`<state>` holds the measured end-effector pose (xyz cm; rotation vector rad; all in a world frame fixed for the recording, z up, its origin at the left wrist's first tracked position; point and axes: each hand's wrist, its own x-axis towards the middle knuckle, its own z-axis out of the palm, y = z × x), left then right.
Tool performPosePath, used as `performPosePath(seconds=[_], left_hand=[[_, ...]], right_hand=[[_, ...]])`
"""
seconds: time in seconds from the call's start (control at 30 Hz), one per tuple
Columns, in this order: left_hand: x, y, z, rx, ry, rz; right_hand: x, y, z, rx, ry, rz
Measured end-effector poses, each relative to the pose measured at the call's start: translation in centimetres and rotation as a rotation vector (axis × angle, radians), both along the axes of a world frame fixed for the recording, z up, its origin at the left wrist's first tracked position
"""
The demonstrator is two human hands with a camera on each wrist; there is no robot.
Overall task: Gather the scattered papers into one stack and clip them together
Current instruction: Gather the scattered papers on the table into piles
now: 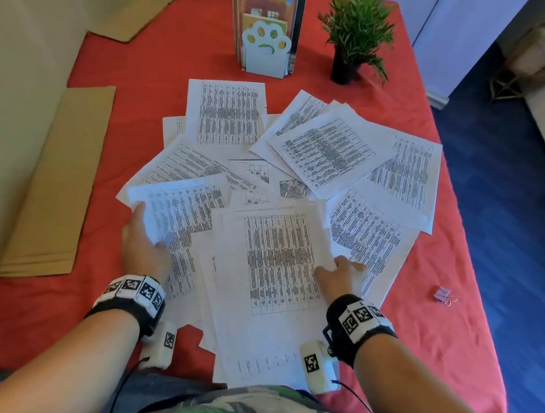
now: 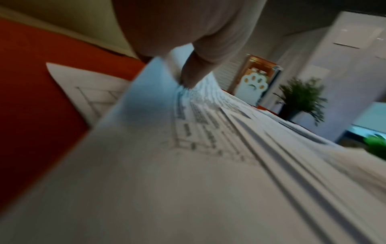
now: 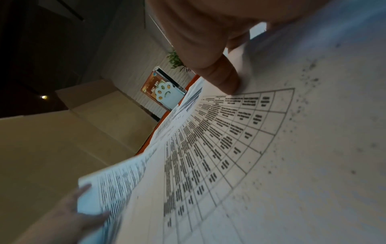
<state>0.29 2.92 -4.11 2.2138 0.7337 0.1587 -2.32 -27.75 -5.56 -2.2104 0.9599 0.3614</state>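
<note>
Several white printed sheets lie fanned over the red tablecloth (image 1: 136, 91). The nearest sheets form a loose pile (image 1: 272, 271) in front of me. My left hand (image 1: 144, 245) grips the left edge of a lifted sheet (image 1: 182, 212), thumb on top; the left wrist view shows that thumb (image 2: 194, 72) pressing the paper (image 2: 158, 165). My right hand (image 1: 340, 275) pinches the right edge of the top sheet of the pile, and its thumb (image 3: 221, 76) lies on the printed table (image 3: 219, 140). A small lilac binder clip (image 1: 442, 294) lies on the cloth, right of the papers.
A paw-shaped white bookend (image 1: 265, 47) with books stands at the back centre, a potted plant (image 1: 356, 33) right of it. Cardboard pieces (image 1: 58, 183) lie along the left edge. The table drops to a blue floor (image 1: 509, 208) on the right.
</note>
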Motion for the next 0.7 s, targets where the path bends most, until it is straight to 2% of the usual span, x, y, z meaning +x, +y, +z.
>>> performPosePath(seconds=[0.07,0.23,0.37,0.53,0.63,0.7], left_hand=[[-0.2,-0.4,0.0,-0.077,-0.060,-0.059],[0.1,-2.1,0.2,-0.408,0.016,-0.046],[0.0,-3.7,-0.2,-0.522,0.016,-0.206],[-0.7,-4.8,-1.3,-0.520,0.222,-0.249],[-0.7,-4.9,-1.0,-0.467,0.205,-0.241],[0.1,-4.5,-0.2,-0.429,0.146,-0.095]], right_hand=[[-0.1,0.3,0.1,-0.076,0.048,0.006],[0.6,0.9,0.5,-0.075,-0.007,0.066],[1.5,1.2,0.9,0.102,-0.125,0.049],[2.0,1.2,1.7,0.276,-0.223,0.073],[2.1,0.5,1.5,0.345,-0.289,0.017],[2.4,-0.8,1.4,0.224,-0.346,-0.077]])
